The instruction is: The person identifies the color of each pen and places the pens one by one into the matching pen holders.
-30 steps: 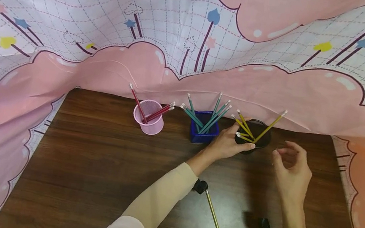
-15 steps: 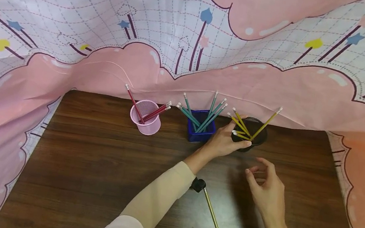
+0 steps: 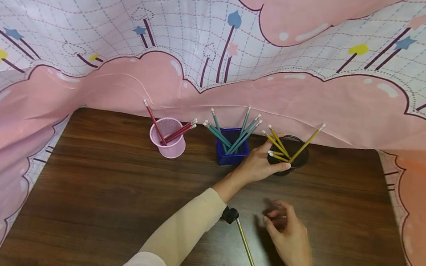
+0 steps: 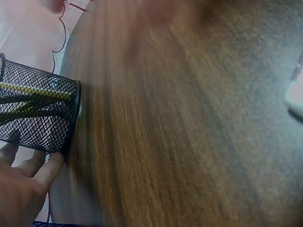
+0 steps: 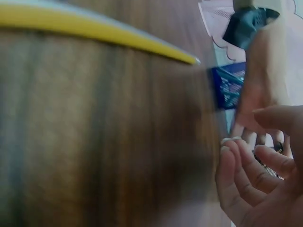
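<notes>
My left hand [image 3: 259, 164] holds a black mesh pencil cup [image 4: 45, 130] at the back right of the table, thumb at the front rim and fingers around the far side. Several yellow pencils [image 3: 308, 142] lean in that cup, eraser ends up. In the left wrist view, fingertips [image 4: 53, 165] touch the mesh near its base. My right hand [image 3: 291, 238] hovers over the table in front of the cup, fingers loosely curved and holding nothing. The right wrist view shows its thumb and fingers [image 5: 232, 170] apart.
Left of the black cup stand a blue square mesh cup [image 3: 229, 159] with several green pencils [image 3: 242, 132] and a pink mesh cup [image 3: 174, 149] with red pencils [image 3: 153, 118]. A gold rod [image 3: 249, 254] extends from the left wrist. Patterned cloth [image 3: 123, 80] surrounds the dark table [image 3: 107, 200].
My right hand has moved left and toward the front of the table, away from the black cup. The left hand stays on the cup. The head view has shifted slightly.
</notes>
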`<action>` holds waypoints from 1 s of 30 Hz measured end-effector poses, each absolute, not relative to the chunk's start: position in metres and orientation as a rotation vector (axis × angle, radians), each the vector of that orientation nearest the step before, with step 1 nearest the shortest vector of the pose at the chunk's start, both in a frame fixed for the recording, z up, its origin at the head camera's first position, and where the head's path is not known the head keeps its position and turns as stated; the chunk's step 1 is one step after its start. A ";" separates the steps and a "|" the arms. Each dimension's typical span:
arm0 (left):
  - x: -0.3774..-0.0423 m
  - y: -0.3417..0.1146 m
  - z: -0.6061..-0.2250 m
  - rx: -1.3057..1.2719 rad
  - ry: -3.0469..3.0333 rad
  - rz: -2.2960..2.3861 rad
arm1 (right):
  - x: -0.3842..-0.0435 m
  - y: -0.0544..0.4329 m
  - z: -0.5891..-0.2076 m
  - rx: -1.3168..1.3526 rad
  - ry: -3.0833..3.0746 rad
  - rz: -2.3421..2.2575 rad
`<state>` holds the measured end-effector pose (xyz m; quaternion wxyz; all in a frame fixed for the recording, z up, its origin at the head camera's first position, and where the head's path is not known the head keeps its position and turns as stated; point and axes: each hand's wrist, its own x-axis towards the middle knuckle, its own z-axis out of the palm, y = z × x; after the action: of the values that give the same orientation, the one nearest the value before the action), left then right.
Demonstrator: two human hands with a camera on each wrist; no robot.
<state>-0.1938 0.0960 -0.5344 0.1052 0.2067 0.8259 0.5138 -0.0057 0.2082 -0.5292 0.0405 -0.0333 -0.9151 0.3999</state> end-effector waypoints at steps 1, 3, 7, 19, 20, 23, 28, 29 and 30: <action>-0.194 0.097 -0.534 0.614 2.427 1.519 | -0.003 0.207 -0.531 -0.095 -2.813 1.241; -0.193 0.097 -0.533 0.618 2.418 1.528 | 0.002 0.203 -0.533 -0.078 -2.839 1.266; -0.193 0.097 -0.534 0.629 2.417 1.543 | 0.009 0.197 -0.537 -0.027 -2.862 1.297; -0.194 0.098 -0.540 0.674 2.458 1.533 | 0.013 0.186 -0.531 -0.009 -2.992 1.123; -0.194 0.098 -0.540 0.674 2.461 1.528 | 0.013 0.185 -0.531 -0.013 -3.011 1.109; -0.195 0.099 -0.540 0.670 2.479 1.512 | 0.012 0.181 -0.529 -0.037 -3.065 1.068; -0.194 0.100 -0.539 0.640 2.456 1.538 | 0.012 0.174 -0.528 -0.042 -3.097 0.979; -0.194 0.100 -0.539 0.632 2.453 1.539 | 0.012 0.173 -0.528 -0.033 -3.098 0.956; -0.193 0.099 -0.538 0.631 2.447 1.543 | 0.012 0.172 -0.529 -0.023 -3.099 0.940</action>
<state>-0.1933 0.0994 -0.5385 0.0901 0.2123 0.8232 0.5188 0.0122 0.1716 -0.5286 -0.0485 -0.0071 -0.9558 0.2901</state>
